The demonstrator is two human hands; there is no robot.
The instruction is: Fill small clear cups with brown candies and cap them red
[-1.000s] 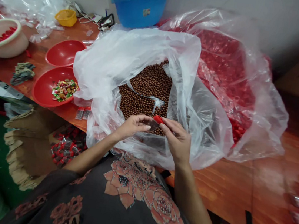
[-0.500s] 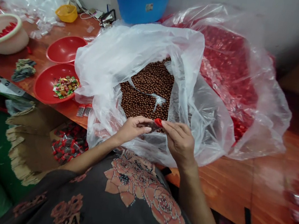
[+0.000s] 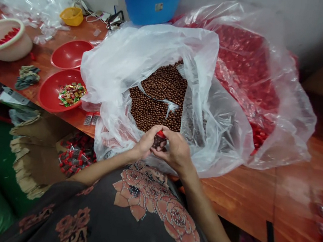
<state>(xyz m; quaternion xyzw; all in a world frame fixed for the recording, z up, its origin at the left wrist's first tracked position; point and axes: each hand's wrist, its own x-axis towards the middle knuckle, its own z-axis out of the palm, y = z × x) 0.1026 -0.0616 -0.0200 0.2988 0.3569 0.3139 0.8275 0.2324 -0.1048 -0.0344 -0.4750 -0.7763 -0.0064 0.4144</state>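
Note:
Both hands close round one small clear container with a red cap (image 3: 160, 140), dark brown balls showing inside it. My left hand (image 3: 147, 141) grips its left side, and my right hand (image 3: 178, 149) grips the right, thumbs up by the cap. The container stands about upright, near my body. Just beyond it lies a heap of brown chocolate balls (image 3: 160, 100) in a large open white plastic bag (image 3: 112, 61). A torn strip of plastic rests on the balls.
Left of the bag are a red bowl of wrapped candies (image 3: 51, 94), another red bowl (image 3: 71, 55) and a white basin (image 3: 17, 49) of red pieces. A cardboard box (image 3: 38, 151) below holds filled red-capped containers. Red pieces fill a clear bag (image 3: 248, 65) at right.
The container has gone from lying sideways to about upright and come slightly nearer my body. My right hand has moved left and down, and both hands now wrap round it.

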